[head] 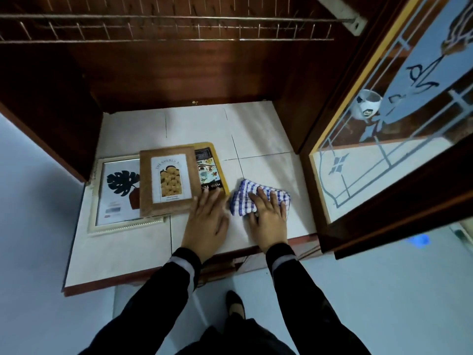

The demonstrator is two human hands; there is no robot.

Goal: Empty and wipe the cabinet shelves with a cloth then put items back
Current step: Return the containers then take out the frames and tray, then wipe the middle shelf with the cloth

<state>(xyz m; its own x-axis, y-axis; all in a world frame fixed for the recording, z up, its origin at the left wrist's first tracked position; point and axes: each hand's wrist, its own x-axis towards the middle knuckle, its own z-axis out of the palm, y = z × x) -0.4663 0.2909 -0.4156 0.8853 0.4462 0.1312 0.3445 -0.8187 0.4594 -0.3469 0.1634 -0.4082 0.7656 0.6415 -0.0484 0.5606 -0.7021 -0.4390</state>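
Right hand [268, 217] lies flat, fingers spread and straight, pressing the blue checked cloth [243, 199] near the shelf's [256, 129] front right corner. I see the left hand [207, 219] flat too, gripping nothing, its fingertips touching the brown frame [167, 180] and the yellow booklet [210, 166].

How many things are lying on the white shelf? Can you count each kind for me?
Framed pictures: 2, the white frame and the brown frame
Booklets: 1, the yellow-edged booklet
Cloths: 1, the checked cloth
Total: 4
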